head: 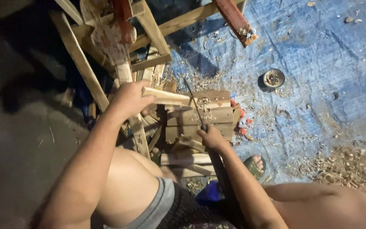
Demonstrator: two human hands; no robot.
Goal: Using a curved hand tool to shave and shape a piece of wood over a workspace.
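Left hand [128, 99] grips a stick [168, 97]; right hand [210, 136] grips a knife [193, 104].
The stick's long axis runs rightward from the left hand; the blade rises from the right hand to meet its far end.

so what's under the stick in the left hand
The pale stick in the left hand rests over a wooden block littered with shavings; the right hand holds a blade against it. The block's base is hidden.

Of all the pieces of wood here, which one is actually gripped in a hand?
The pale wooden stick in the left hand, pointing right over the wooden block. The other wood lies loose or belongs to the frame.
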